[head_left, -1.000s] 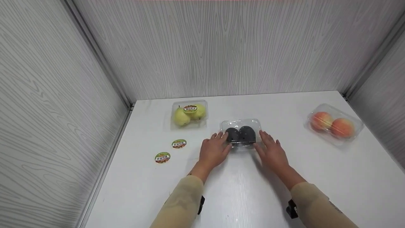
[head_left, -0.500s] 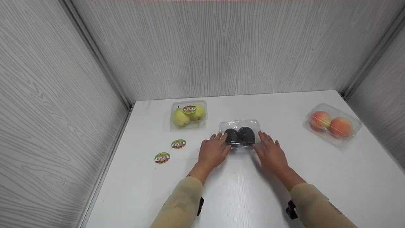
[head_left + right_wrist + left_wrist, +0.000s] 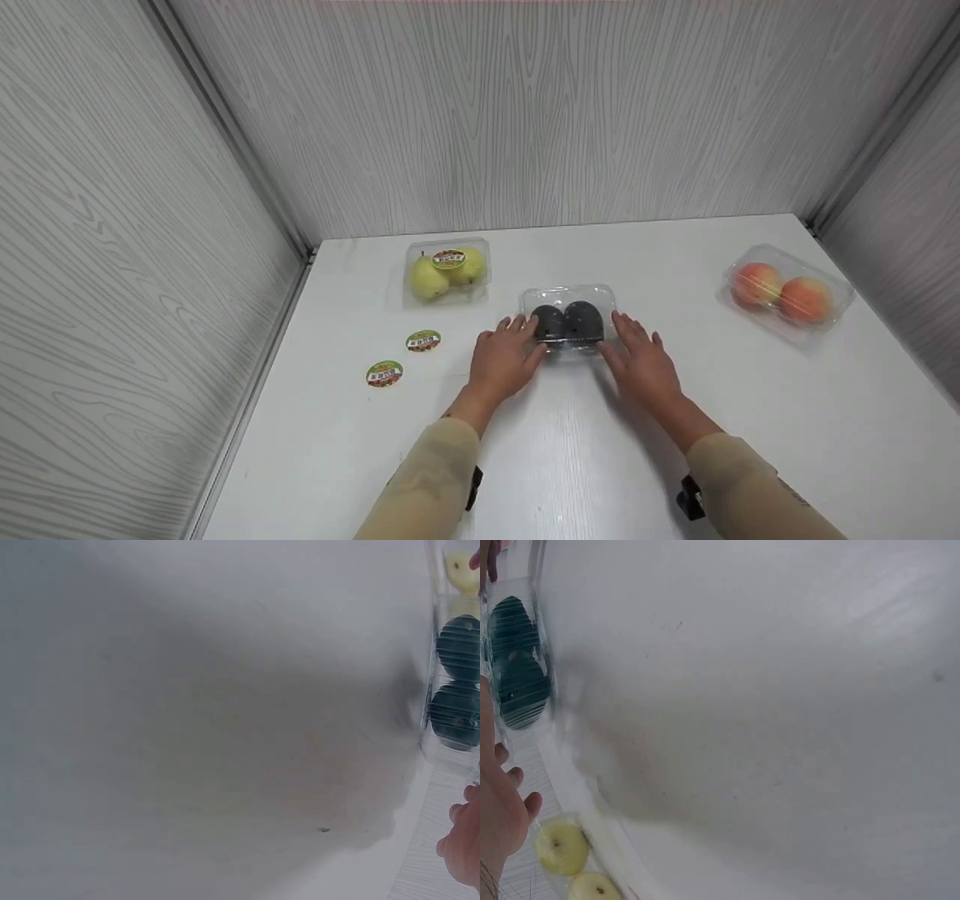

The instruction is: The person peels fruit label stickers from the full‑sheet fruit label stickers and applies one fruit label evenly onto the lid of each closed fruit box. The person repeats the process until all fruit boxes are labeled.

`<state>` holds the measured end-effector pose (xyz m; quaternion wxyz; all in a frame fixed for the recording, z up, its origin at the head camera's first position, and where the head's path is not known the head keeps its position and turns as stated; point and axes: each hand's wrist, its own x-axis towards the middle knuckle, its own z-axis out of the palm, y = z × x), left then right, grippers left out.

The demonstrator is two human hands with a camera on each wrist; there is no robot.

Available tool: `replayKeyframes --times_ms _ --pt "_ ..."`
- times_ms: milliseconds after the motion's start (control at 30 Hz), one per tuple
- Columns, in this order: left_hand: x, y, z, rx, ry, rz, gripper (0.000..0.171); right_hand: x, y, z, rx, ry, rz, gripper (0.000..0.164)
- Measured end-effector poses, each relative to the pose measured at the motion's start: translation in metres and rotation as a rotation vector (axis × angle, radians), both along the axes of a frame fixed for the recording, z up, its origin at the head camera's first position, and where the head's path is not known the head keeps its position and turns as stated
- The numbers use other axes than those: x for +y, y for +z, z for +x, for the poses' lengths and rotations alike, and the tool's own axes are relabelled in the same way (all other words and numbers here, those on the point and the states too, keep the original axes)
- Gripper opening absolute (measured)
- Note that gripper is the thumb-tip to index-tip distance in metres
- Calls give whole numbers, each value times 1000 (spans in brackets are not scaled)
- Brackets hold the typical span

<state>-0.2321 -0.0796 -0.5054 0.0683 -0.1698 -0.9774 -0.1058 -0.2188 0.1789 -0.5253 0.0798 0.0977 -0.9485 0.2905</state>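
Note:
A clear plastic box (image 3: 571, 295) stands mid-table with two dark, rounded fruits (image 3: 584, 321) inside, side by side. In the wrist views the fruits look dark green. My left hand (image 3: 504, 358) is at the box's left side, fingers extended along it and thumb by its near corner. Mirroring it on the right, my right hand (image 3: 646, 366) has its fingers at the right side and its thumb at the near right corner. Parts of both hands also show at the edges of the wrist views, where the left hand (image 3: 501, 806) and right hand (image 3: 463, 840) lie beside the box.
Another clear box (image 3: 475, 292) holds two yellow-green pears (image 3: 430, 279) and bears an oval label (image 3: 448, 259). Two similar stickers, one upper (image 3: 424, 341) and one lower (image 3: 385, 373), lie at left. A box of peaches (image 3: 807, 300) sits far right. Panels (image 3: 480, 112) enclose the table.

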Motion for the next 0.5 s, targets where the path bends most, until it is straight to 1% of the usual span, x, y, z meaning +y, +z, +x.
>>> replayKeyframes --times_ms 267,500 --pt "-1 1 2 -14 -5 8 58 -1 -3 0 3 0 4 67" --pt "-1 2 3 -3 3 23 56 -1 -2 3 -1 -9 3 67"
